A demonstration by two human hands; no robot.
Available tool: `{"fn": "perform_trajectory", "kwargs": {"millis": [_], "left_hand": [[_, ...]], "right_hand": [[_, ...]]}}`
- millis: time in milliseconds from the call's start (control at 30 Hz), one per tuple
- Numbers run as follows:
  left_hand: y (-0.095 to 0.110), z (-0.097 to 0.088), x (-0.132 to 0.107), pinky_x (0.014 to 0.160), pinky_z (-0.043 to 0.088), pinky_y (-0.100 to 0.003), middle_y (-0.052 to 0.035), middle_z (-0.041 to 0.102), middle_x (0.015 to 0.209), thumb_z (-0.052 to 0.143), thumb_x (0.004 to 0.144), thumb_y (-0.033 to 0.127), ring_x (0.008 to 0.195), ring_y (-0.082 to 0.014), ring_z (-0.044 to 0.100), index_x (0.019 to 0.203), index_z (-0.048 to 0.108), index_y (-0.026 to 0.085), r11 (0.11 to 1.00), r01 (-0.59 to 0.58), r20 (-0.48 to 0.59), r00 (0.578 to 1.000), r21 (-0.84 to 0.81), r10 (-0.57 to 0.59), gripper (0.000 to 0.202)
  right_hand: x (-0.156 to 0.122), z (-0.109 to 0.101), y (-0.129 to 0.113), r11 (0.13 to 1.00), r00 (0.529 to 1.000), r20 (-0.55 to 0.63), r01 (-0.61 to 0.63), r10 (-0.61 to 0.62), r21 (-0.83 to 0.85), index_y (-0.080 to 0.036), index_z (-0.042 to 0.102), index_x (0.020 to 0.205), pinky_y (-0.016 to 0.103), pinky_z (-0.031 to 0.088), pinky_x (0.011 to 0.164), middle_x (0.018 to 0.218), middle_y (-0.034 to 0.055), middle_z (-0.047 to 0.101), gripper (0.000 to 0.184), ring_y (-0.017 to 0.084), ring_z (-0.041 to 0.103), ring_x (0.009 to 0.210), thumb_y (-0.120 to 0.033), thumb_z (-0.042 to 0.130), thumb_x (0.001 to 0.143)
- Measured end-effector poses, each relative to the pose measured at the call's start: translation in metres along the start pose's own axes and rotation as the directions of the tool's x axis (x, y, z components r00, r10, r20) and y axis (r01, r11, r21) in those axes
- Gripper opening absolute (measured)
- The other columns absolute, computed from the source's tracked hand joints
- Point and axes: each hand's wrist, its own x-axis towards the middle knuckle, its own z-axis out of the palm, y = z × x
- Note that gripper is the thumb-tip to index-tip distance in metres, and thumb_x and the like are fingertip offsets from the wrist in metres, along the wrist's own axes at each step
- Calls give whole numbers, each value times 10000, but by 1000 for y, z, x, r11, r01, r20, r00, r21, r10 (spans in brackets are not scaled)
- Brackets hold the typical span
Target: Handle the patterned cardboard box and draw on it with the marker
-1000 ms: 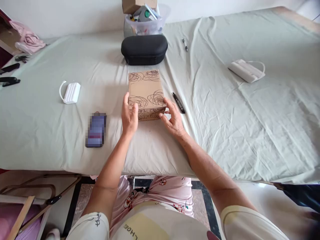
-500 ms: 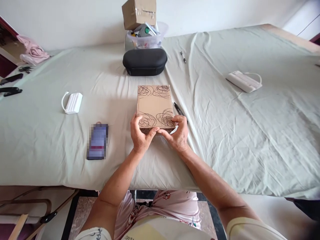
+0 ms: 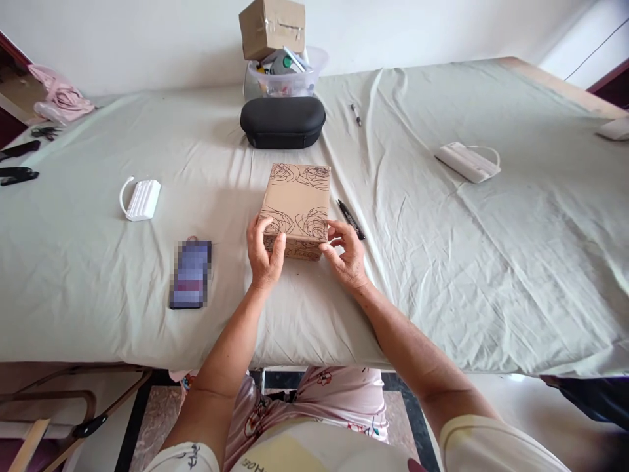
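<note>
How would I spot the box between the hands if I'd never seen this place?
On the pale green cloth, find the black case. In front of it is the box, with the left hand and right hand at its near corners. Unlike the carton behind the case, it has loopy black scribbles at its top's corners.

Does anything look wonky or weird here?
Yes, the plain cardboard box at the back looks wonky: it sits tilted above the filled plastic tub instead of flat. The phone-like thing looks odd too, because its picture is blurred into little blocks. The scribbled box shows no clear damage.
</note>
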Motion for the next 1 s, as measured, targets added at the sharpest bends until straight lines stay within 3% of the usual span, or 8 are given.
{"fn": "perform_trajectory", "kwargs": {"millis": [100,200,333,500,667,767,867,1000], "left_hand": [[-4,-1,3,1267,431,-464,-201,535,1553,474,1067,578,1484,-291,530,1291,707,193,997,7,-27,1000,76,-5,502],[-6,-1,4,1309,375,-502,-196,411,1681,448,1083,491,1586,-318,424,1260,765,194,985,-1,-67,998,170,13,470],[-2,4,1,1341,288,-584,-185,539,1603,433,1082,390,1613,-343,399,1230,803,211,949,-57,-119,988,309,98,438],[7,9,-10,1344,186,-682,-180,601,1575,502,1054,465,1661,-412,305,1332,772,242,935,-119,-30,990,333,136,447],[12,16,-17,1349,192,-668,-207,593,1582,633,980,612,1639,-431,347,1403,713,219,932,-223,83,975,285,208,583],[14,18,-18,1343,220,-662,-216,607,1561,700,924,669,1616,-437,381,1392,700,214,947,-210,117,976,245,186,653],[15,18,-17,1348,212,-658,-211,613,1551,691,934,648,1609,-433,394,1363,702,214,960,-156,117,984,231,132,611],[16,16,-16,1342,234,-634,-205,613,1547,654,956,580,1608,-425,391,1359,692,201,954,-173,97,983,245,153,554]], "right_hand": [[-3,5,4,999,997,82,-10,8,33,-283,589,1440,296,602,661,1027,19,615,510,109,578,694,-526,692,1004],[-7,13,6,999,990,137,-26,20,42,-290,536,1492,269,575,622,1039,10,613,546,84,561,648,-482,694,1006],[-12,23,6,999,992,119,-34,30,28,-291,498,1507,245,537,591,989,-14,607,558,75,564,633,-380,687,989],[-13,29,3,999,997,65,-47,48,-12,-275,505,1488,261,533,622,881,-37,603,570,98,557,658,-332,690,952],[-13,33,-1,999,997,69,-42,40,32,-275,496,1468,256,506,616,827,-59,583,556,97,526,635,-313,692,949],[-14,34,-3,999,997,61,-47,46,16,-264,485,1470,269,509,624,780,-64,565,552,111,525,638,-307,672,953],[-15,35,-3,999,997,70,-42,44,-26,-253,479,1481,260,500,618,775,-61,573,539,110,526,635,-292,627,964],[-16,33,-2,996,994,99,-37,44,-75,-253,476,1537,244,500,617,809,-53,613,571,94,522,626,-329,623,990]]}}
